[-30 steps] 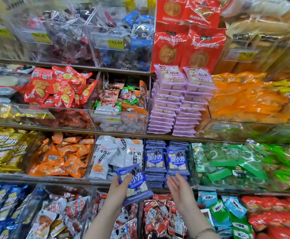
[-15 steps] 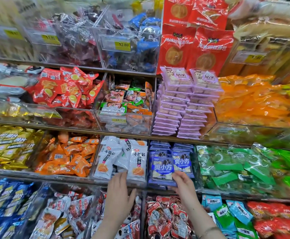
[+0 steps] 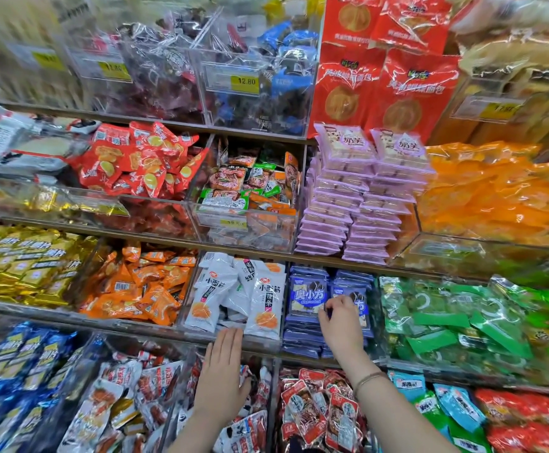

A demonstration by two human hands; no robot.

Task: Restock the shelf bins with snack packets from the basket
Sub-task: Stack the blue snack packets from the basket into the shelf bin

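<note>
The right hand (image 3: pixel 341 322) pinched a blue packet (image 3: pixel 353 304) atop its stack — nearly placed. The left hand (image 3: pixel 222 377) hovered open, empty; no basket showed, so the remainder couldn't be judged.

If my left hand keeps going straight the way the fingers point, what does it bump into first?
Most likely the white snack packets standing in the bin just above your left hand. The fingertips point up at that bin's front lip and already look nearly level with it, though depth is hard to judge from this view.
</note>
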